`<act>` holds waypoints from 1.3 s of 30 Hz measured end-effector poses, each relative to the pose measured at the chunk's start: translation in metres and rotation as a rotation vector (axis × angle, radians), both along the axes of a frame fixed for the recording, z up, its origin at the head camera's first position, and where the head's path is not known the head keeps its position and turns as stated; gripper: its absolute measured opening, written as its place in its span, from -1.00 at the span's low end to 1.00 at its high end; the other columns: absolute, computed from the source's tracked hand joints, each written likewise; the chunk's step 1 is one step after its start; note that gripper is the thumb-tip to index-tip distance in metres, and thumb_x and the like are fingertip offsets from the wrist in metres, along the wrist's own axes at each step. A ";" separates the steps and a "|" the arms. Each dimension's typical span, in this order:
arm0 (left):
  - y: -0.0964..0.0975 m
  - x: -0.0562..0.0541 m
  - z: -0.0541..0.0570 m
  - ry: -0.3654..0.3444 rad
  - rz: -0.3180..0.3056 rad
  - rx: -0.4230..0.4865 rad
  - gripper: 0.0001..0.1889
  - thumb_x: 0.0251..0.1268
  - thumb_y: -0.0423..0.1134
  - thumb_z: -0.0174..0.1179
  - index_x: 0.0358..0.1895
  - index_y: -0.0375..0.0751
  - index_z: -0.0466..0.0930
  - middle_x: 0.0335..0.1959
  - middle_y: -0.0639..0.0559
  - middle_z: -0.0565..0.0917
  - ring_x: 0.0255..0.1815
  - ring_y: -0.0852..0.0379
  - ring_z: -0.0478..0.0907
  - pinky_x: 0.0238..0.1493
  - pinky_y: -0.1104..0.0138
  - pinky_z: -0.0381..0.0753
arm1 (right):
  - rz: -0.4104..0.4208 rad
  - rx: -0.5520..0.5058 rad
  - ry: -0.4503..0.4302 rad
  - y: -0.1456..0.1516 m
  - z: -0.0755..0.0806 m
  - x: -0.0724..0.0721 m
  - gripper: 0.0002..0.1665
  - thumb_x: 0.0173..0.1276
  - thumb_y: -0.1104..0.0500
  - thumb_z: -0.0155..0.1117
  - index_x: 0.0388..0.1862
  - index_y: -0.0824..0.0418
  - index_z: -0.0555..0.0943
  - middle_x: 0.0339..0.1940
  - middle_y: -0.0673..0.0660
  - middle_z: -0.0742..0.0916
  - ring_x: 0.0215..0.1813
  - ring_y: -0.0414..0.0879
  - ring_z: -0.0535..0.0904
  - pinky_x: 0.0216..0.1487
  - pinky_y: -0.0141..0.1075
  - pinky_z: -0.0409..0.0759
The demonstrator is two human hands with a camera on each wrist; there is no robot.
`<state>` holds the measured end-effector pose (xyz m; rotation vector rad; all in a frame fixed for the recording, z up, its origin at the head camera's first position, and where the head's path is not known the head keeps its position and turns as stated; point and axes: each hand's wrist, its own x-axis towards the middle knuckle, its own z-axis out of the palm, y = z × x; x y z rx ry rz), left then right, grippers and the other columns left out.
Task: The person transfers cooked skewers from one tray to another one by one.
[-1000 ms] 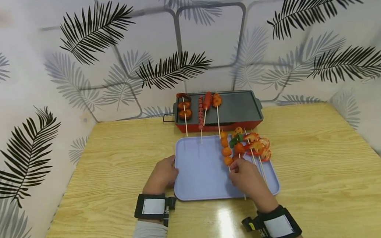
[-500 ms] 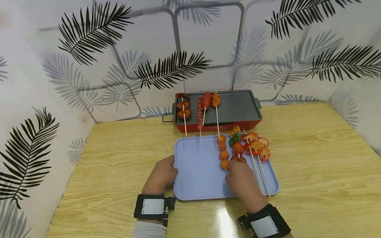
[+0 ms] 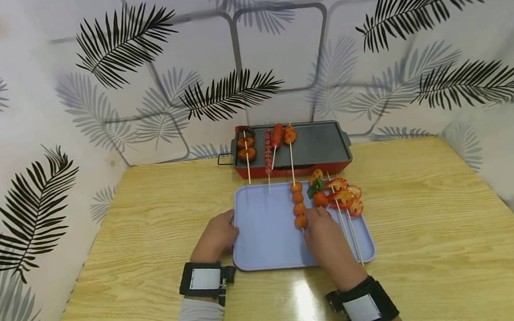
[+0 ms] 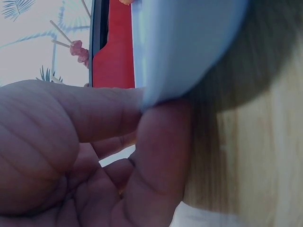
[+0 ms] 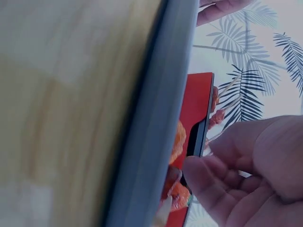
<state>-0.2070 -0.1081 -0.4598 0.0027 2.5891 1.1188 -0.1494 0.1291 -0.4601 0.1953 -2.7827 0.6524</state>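
In the head view, my left hand (image 3: 219,234) grips the left edge of a pale blue tray (image 3: 266,229); the left wrist view has thumb and finger on either side of its rim (image 4: 165,71). My right hand (image 3: 329,237) is over the tray's right half, fingers forward beside a skewer of orange balls (image 3: 299,208). Its fingertips overlap the lower end of a mixed skewer (image 3: 320,199) with a green piece. In the right wrist view, thumb and bent fingers (image 5: 222,179) show no stick between them. Shrimp skewers (image 3: 345,199) lie to the right on the tray.
Behind the tray stands a red grill (image 3: 302,169) with a dark top and a wire handle at its left. It holds a mushroom-like skewer (image 3: 246,153), a pink skewer (image 3: 268,154), a sausage skewer (image 3: 276,135) and an orange skewer (image 3: 289,134). A leaf-patterned wall backs the wooden table (image 3: 162,207).
The orange-ball skewer has shifted left, apart from the mixed skewer. My right hand moved left with it, then its fingers reached forward and right. The left hand stays on the tray.
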 end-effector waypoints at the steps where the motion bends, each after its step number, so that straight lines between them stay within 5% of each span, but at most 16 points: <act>1: 0.000 0.000 0.000 0.000 0.001 -0.002 -0.47 0.40 -0.43 0.01 0.44 -0.27 0.34 0.04 -0.20 0.64 -0.31 0.05 0.58 -0.42 0.29 0.57 | 0.018 0.003 0.027 0.001 0.000 0.000 -0.77 0.17 0.45 0.35 -0.16 0.41 0.60 -0.25 0.25 0.61 -0.27 0.11 0.58 -0.29 -0.09 0.59; 7: -0.001 0.000 0.001 0.000 0.001 -0.021 -0.45 0.40 -0.42 0.03 0.46 -0.29 0.31 0.07 -0.24 0.62 -0.33 0.05 0.58 -0.44 0.29 0.58 | 0.106 0.070 0.155 0.003 0.003 0.000 -0.50 0.14 0.32 0.49 0.08 0.39 0.60 0.10 0.36 0.61 0.14 0.24 0.56 0.11 0.03 0.56; 11: -0.001 0.000 0.000 0.006 -0.002 -0.017 -0.46 0.40 -0.42 0.02 0.45 -0.29 0.32 0.05 -0.22 0.62 -0.32 0.05 0.58 -0.43 0.29 0.58 | 0.105 0.152 0.046 0.004 0.008 0.002 -0.21 0.18 0.07 0.52 0.35 0.30 0.47 0.44 0.41 0.37 0.49 0.33 0.17 0.34 0.24 0.26; 15: -0.002 -0.001 0.000 0.000 0.006 0.008 -0.46 0.40 -0.42 0.01 0.45 -0.27 0.33 0.01 -0.19 0.63 -0.34 0.04 0.58 -0.44 0.28 0.58 | 0.098 0.219 -0.097 0.005 0.012 0.005 0.04 0.23 -0.19 0.44 0.55 0.20 0.25 0.58 0.37 0.09 0.58 0.32 -0.21 0.36 0.39 0.01; 19: -0.003 0.000 0.000 -0.005 0.011 0.019 -0.47 0.41 -0.42 0.00 0.45 -0.24 0.34 -0.04 -0.17 0.64 -0.37 0.05 0.57 -0.46 0.29 0.56 | 0.096 0.225 -0.147 0.011 0.014 0.004 0.10 0.28 -0.30 0.32 0.60 0.18 0.13 0.61 0.36 -0.02 0.59 0.28 -0.36 0.38 0.40 -0.09; 24: -0.004 -0.001 0.000 -0.020 0.019 0.030 -0.47 0.42 -0.42 0.00 0.45 -0.24 0.34 -0.15 -0.15 0.64 -0.44 0.05 0.56 -0.50 0.30 0.54 | 0.067 0.180 -0.138 0.023 0.018 -0.001 0.07 0.31 -0.23 0.33 0.58 0.27 0.12 0.59 0.42 -0.01 0.58 0.35 -0.28 0.38 0.37 -0.02; 39: -0.003 -0.001 -0.002 -0.026 0.030 0.013 -0.43 0.42 -0.41 -0.01 0.49 -0.31 0.24 0.20 -0.22 0.55 -0.37 0.06 0.55 -0.44 0.31 0.53 | -0.044 0.004 -0.151 0.084 0.024 -0.008 -0.05 0.36 0.08 0.31 0.51 0.51 0.09 0.52 0.58 -0.05 0.53 0.49 -0.23 0.35 0.35 0.03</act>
